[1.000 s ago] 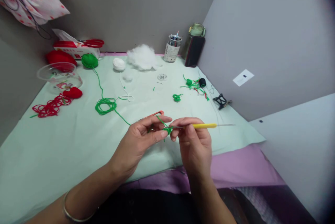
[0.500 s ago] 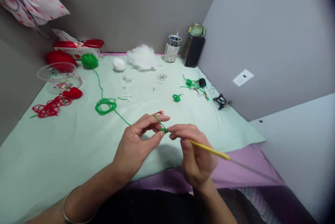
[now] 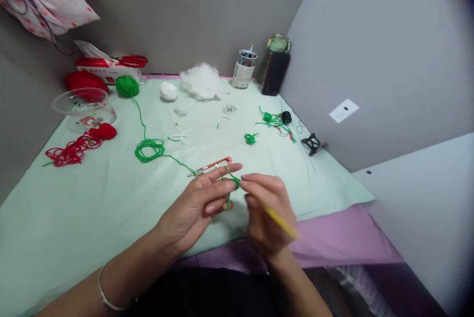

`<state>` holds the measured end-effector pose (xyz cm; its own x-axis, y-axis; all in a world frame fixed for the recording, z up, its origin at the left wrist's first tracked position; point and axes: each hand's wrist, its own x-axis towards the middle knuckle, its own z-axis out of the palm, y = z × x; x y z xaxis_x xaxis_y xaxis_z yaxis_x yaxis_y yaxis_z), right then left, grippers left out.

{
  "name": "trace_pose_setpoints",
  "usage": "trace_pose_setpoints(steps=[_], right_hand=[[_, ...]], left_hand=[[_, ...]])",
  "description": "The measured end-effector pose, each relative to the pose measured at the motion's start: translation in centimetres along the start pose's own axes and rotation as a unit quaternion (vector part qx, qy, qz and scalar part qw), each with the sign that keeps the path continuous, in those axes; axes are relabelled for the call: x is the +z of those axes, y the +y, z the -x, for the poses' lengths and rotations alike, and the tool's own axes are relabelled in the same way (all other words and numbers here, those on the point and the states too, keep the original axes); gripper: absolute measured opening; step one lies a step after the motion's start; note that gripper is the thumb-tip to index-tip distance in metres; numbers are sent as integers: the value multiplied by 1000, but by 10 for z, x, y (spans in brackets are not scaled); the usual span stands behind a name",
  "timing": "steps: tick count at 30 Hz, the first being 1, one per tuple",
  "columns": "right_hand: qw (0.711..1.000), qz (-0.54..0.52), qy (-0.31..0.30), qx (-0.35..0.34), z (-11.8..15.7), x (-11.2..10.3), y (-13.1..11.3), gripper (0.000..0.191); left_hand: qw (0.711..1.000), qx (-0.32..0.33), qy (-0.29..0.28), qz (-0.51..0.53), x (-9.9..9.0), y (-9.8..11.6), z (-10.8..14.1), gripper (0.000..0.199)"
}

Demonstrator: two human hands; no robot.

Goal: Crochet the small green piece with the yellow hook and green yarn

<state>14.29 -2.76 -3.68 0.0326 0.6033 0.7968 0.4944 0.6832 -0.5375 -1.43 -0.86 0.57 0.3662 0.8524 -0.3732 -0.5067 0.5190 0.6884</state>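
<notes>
Between thumb and fingers, my left hand (image 3: 198, 201) pinches a small green crochet piece (image 3: 236, 184), and green yarn runs over its raised index finger. My right hand (image 3: 270, 211) is closed round a yellow-handled crochet hook (image 3: 279, 222), whose tip end is at the green piece; the handle is blurred by motion. Green working yarn (image 3: 177, 161) leads from a loose coil (image 3: 149, 151) to my left hand. Just beyond the left fingers lie orange-handled thread snips (image 3: 213, 164) on the pale green cloth (image 3: 111, 208).
A green yarn ball (image 3: 127, 86), red yarn (image 3: 74, 151), a white yarn ball (image 3: 169, 91) and white stuffing (image 3: 203, 81) lie toward the back. A pen tin (image 3: 244, 70) and a phone (image 3: 276, 74) stand at the back right. Green scraps (image 3: 272, 118) lie at right.
My left hand has turned, its thumb now over the green piece and a green tail hanging below. The hook has swung steeper in my right hand. More of the snips shows.
</notes>
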Motion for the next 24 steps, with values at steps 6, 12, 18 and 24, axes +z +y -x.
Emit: trace_pose_setpoints(steps=[6,12,18,24], right_hand=[[955,-238,28,174,-17,-1,-2,19],[989,-118,-7,90,-10,2,-4,27],[996,-67,7,66,-9,-5,1,27],[943,-262,17,206,-18,-2,1,18]], left_hand=[[996,56,3,-66,1,3,1,34],[989,100,17,-103,3,-5,-1,38],[1000,13,-8,-6,-1,0,-7,32],[995,81,-2,-53,-1,-3,-6,23]])
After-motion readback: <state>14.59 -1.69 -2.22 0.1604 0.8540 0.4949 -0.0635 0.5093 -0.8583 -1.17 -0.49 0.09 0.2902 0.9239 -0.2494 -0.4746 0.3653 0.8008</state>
